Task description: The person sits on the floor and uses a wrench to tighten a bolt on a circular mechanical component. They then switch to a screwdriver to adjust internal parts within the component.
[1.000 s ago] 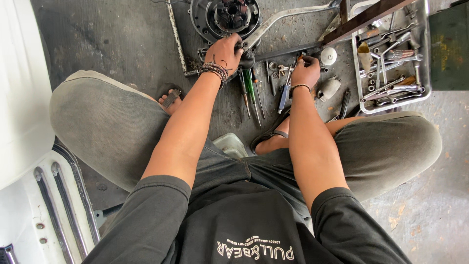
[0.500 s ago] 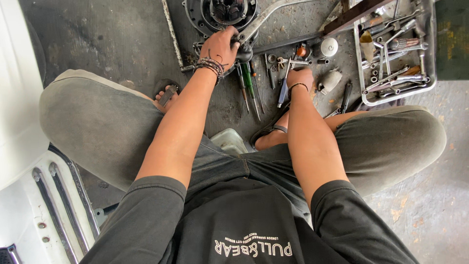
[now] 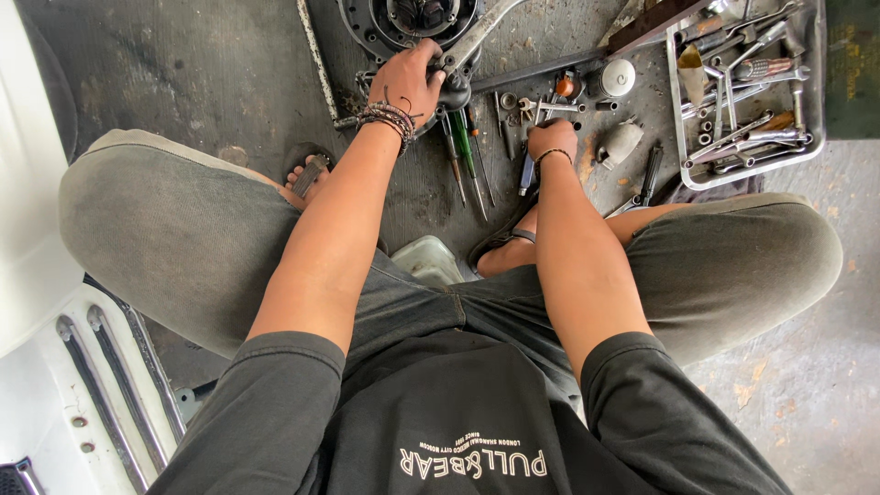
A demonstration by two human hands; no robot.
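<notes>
left hand (image 3: 408,82) clamped on round engine casing (image 3: 385,23) rim | right hand (image 3: 550,139) fisted just right of it, contents unclear | casing likely heavy, rigid, greasy; grip rim

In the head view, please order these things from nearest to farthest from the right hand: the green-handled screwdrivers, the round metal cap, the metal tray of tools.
1. Green-handled screwdrivers: on the floor just beside the right hand, toward the left hand.
2. Round metal cap: beyond the hand, toward the tray.
3. Metal tray: farthest, at the outer right.
</notes>
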